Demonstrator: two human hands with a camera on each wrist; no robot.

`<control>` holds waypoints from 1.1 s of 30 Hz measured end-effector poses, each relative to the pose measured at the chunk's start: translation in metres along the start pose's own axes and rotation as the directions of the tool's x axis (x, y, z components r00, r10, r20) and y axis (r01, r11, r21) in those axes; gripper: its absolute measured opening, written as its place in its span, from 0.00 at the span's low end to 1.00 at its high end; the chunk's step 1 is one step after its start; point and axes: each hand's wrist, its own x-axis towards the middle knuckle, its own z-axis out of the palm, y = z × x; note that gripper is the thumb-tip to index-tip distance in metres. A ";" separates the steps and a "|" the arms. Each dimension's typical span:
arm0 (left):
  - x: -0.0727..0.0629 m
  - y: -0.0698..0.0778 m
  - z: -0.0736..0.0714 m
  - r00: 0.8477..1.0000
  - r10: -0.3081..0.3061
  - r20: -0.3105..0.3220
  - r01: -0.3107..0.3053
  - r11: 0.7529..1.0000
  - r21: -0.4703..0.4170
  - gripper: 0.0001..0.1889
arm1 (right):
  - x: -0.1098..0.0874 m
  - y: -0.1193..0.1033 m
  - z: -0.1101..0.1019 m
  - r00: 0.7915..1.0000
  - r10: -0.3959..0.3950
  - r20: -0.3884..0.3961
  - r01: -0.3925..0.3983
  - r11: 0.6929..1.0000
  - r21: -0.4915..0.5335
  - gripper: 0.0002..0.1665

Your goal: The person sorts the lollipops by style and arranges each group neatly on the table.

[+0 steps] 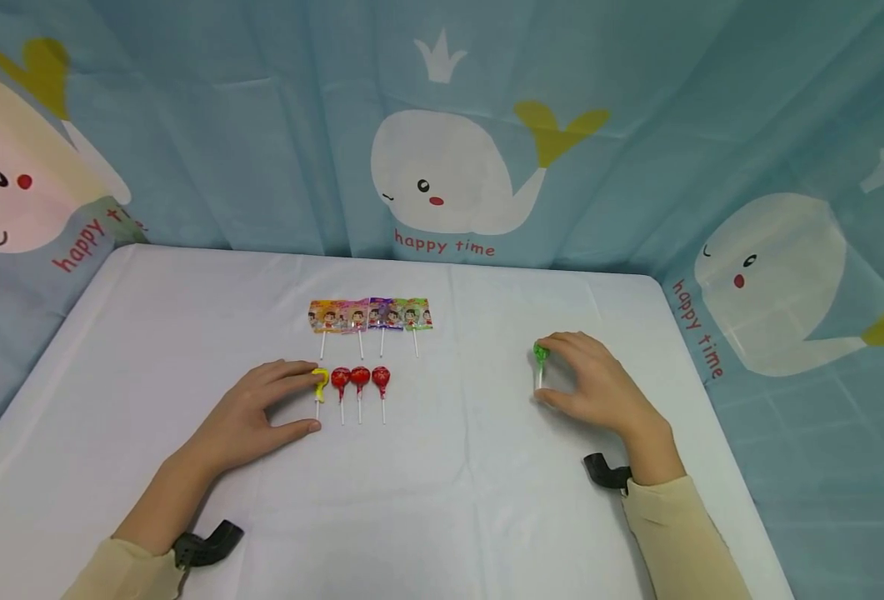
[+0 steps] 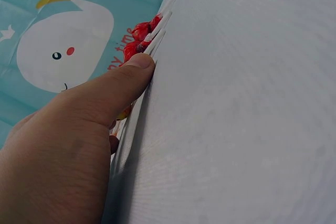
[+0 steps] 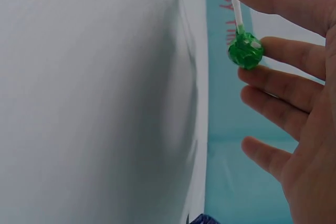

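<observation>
In the head view my left hand [image 1: 262, 408] is at the left end of a row of lollipops, its fingertips on the candy of a yellow lollipop [image 1: 322, 383] and its thumb by the stick's lower end. Three red lollipops [image 1: 360, 377] lie just right of it, sticks toward me; the left wrist view shows red lollipops [image 2: 135, 50] beyond the thumb [image 2: 140, 61]. Well to the right, my right hand [image 1: 599, 383] holds a green lollipop [image 1: 541, 353] between thumb and fingers. Its shiny green wrapper [image 3: 245, 51] rests against the fingertips in the right wrist view.
Behind the red lollipops lie several flat-wrapped lollipops [image 1: 370, 315] in orange, pink, purple and green, edge to edge. A white cloth covers the table [image 1: 427, 517]. A blue whale-print curtain [image 1: 277, 167] rises along the back and sides. Black wrist cameras [image 1: 209, 543] sit at both cuffs.
</observation>
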 end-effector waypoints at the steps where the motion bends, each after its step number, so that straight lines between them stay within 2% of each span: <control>1: 0.000 0.000 0.000 1.000 0.000 0.001 0.000 1.000 0.000 0.36 | 0.001 -0.001 0.000 1.000 -0.002 -0.002 0.002 1.000 -0.002 0.43; 13: 0.000 0.001 0.000 1.000 0.008 -0.002 -0.008 1.000 0.011 0.36 | 0.009 -0.013 0.003 1.000 -0.020 -0.018 0.021 0.999 0.026 0.42; 20: 0.000 0.000 0.001 1.000 0.003 0.004 -0.003 1.000 0.021 0.37 | 0.016 -0.020 0.010 1.000 -0.019 0.010 0.018 0.998 0.054 0.42; 33: 0.000 0.000 0.001 1.000 -0.004 0.006 0.004 1.000 0.031 0.37 | 0.032 -0.037 0.019 0.997 -0.078 0.020 0.077 0.995 0.059 0.42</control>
